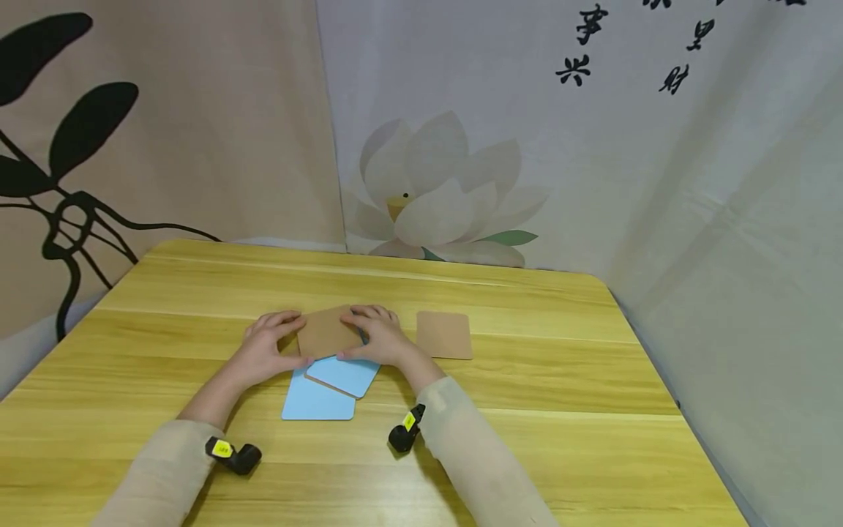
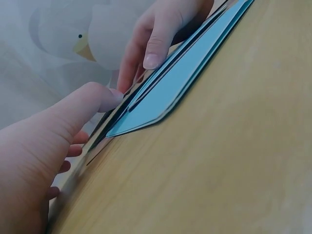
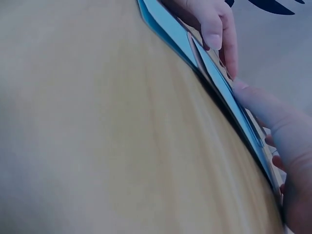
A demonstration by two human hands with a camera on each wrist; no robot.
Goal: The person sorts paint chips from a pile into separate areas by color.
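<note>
A brown square board (image 1: 324, 333) with rounded corners lies over blue-faced boards near the middle of the table. My left hand (image 1: 271, 347) holds its left side, thumb at the near edge and fingers at the far corner. At the right side my right hand (image 1: 380, 337) grips it in the same way. In the left wrist view, the left thumb (image 2: 105, 97) touches the near edge of the layered boards. Two blue boards (image 1: 316, 399) show under the brown one, fanned and overlapping; the upper (image 1: 349, 375) is turned at an angle and has a brown edge.
Another brown square board (image 1: 444, 335) lies flat to the right of the right hand. The wooden table (image 1: 527, 454) ends at a printed curtain (image 1: 435, 88) behind. Both sleeves carry a small black wrist camera, the left one (image 1: 233, 455) close to the tabletop.
</note>
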